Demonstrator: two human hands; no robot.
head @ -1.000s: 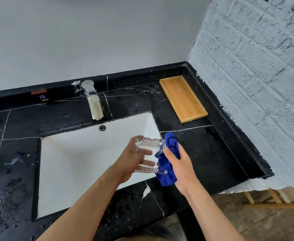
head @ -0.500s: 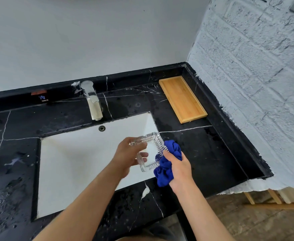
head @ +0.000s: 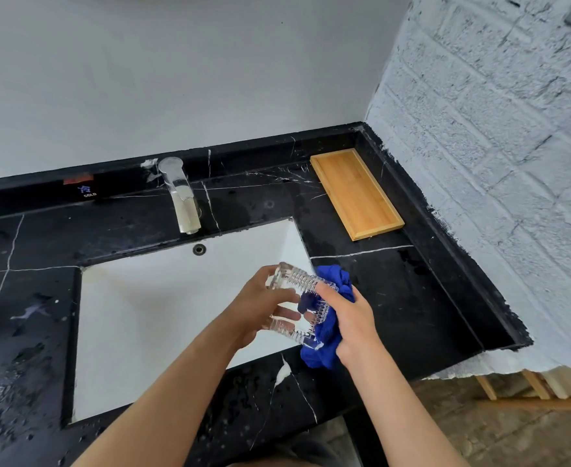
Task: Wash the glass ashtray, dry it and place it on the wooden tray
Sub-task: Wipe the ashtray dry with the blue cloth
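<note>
1. Landmark: white sink basin [head: 162,318] set in the black marble counter [head: 395,308].
2. Glass ashtray [head: 299,306] is in the air over the basin's right-front part, tilted on edge. 0.5 s ago it sat flatter, opening more toward the camera; 1.0 s ago it was edge-on.
3. Left hand [head: 260,308]: fingers closed on the ashtray's left side, thumb on the top rim. Same grip as before, wrist rolled slightly.
4. Right hand [head: 348,321]: fingers clenched on the blue cloth [head: 328,332], pressing it against the ashtray's right side. Cloth now wraps further behind the glass than 0.5 s ago.
5. Wooden tray [head: 356,193] lies on the counter right of and behind the basin, at the wall corner, unmoved.
6. Faucet [head: 181,197] behind the basin, no visible flow.
</note>
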